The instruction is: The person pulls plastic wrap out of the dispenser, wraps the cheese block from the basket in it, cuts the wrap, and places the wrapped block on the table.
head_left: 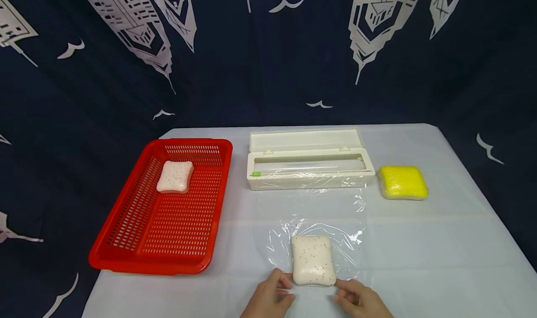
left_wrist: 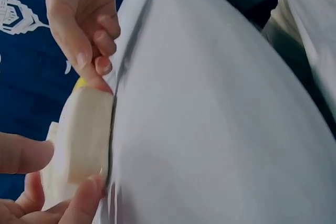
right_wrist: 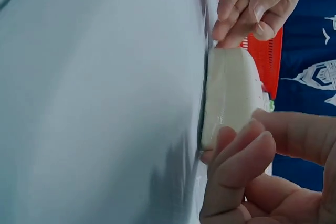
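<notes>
Cream-coloured and dark-speckled, a square, pillow-shaped block (head_left: 313,260) is lying on crinkled, clear plastic film (head_left: 350,243), with the left hand (head_left: 270,294) touching its near left corner and the right hand (head_left: 361,298) touching its near right corner. Both hands' fingers are bending loosely, thumbs standing apart from forefingers. Beyond the fingertips, a white, oblong, lidded box (head_left: 308,183) is standing open; a yellow, pillow-shaped block (head_left: 403,183) is resting past the right fingers, and a red, perforated plastic basket (head_left: 178,231) is sitting left of the left fingers.

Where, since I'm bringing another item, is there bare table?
Free: table nearer than the yellow block, right of the plastic film; a strip between film and red basket. Crowded: near middle, where left hand and right hand flank a speckled block.
</notes>
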